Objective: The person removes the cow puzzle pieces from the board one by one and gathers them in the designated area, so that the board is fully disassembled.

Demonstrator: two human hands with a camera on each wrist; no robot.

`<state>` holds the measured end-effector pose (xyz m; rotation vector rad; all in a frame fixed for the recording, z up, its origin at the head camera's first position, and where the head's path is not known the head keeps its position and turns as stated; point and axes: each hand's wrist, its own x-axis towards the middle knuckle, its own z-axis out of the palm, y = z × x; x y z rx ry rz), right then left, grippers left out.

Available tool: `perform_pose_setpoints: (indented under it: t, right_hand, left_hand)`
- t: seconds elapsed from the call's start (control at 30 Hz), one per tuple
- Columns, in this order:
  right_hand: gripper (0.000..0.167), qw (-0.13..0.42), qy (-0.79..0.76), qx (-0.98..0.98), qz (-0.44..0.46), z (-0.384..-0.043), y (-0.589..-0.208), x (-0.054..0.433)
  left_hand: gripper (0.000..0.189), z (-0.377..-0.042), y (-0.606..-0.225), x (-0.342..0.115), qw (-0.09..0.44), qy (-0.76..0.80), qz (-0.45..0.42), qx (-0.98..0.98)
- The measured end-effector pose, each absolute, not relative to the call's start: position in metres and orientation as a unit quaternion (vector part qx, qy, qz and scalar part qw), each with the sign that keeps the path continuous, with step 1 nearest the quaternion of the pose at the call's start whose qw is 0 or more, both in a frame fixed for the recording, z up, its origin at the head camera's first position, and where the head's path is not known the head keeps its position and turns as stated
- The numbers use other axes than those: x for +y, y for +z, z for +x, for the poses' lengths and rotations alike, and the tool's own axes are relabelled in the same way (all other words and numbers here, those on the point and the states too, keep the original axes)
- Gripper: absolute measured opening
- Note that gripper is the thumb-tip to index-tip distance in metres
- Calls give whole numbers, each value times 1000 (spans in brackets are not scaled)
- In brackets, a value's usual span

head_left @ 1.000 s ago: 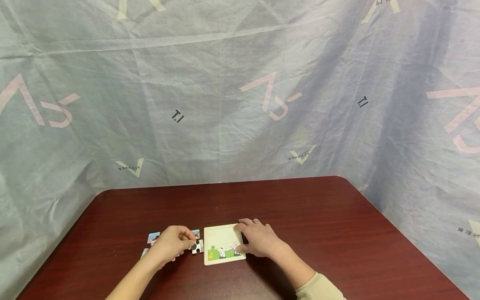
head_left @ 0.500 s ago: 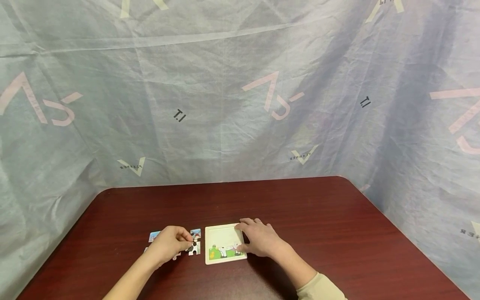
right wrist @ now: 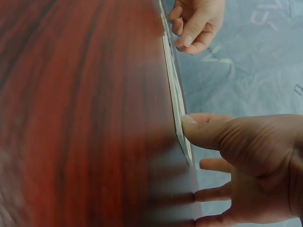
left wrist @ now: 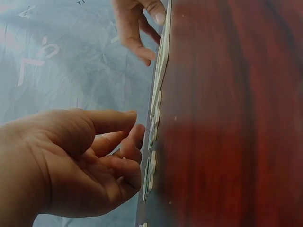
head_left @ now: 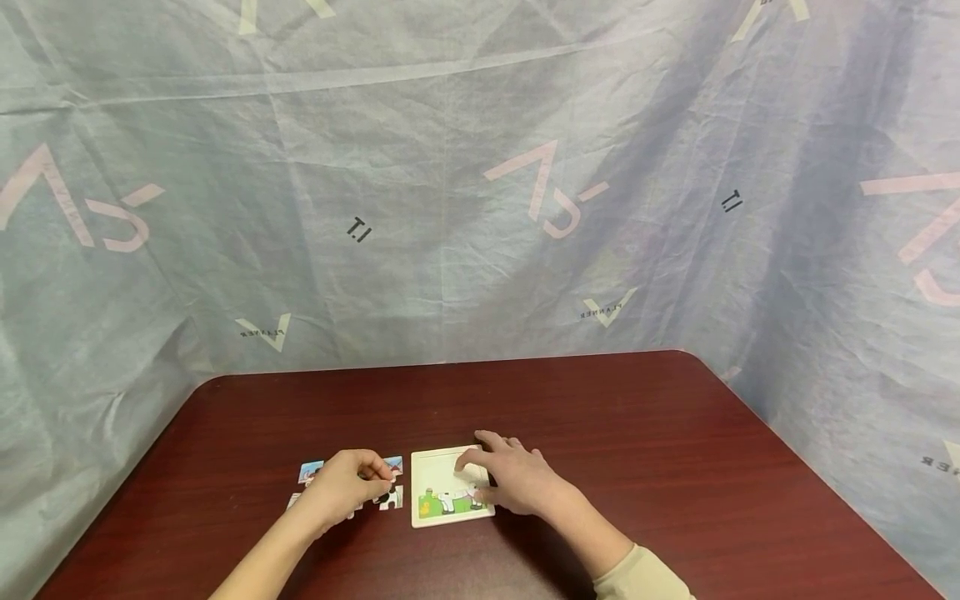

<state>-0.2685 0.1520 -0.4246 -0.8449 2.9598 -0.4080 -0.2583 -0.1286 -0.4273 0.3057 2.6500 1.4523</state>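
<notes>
On the table, the square cream puzzle tray has a strip of farm picture along its near side. My right hand is at its right edge, thumb touching the rim and index finger reaching over the bare part. In the right wrist view the other fingers are spread beyond the rim. My left hand is loosely curled just over a black-and-white puzzle piece left of the tray. The left wrist view shows nothing between its thumb and fingers. A blue-topped puzzle piece lies just behind that one.
More puzzle pieces lie left of and partly under my left hand, among them a blue one. The dark red table has a rounded far edge, with a grey printed cloth hanging behind it.
The black-and-white piece has slid slightly left, away from the tray, with my left hand at it. My right index finger has moved from the tray's far right corner inward over the tray.
</notes>
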Motion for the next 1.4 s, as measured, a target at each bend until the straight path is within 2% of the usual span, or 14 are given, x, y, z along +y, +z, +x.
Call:
perform_pose_setpoints:
  t: [0.13,0.53,0.87,1.13,1.4]
  right_hand:
    - [28,26,-147,946,-288,-267,-423,151]
    - [23,50,-156,943,-289,-264,-420,148]
    - [21,55,-169,941,-287,-264,-420,147]
    - [21,56,-171,939,-292,-263,-418,146]
    - [20,48,-157,942,-292,-264,-418,144]
  left_hand:
    - [7,-257,-427,-124,53,474,124,870]
    - [11,-255,-428,-104,76,476,185,856]
    - [21,-257,-431,-98,91,469,183,859]
    - [26,-258,-432,-93,75,444,174,876]
    - [27,-256,-430,-89,87,439,164,879]
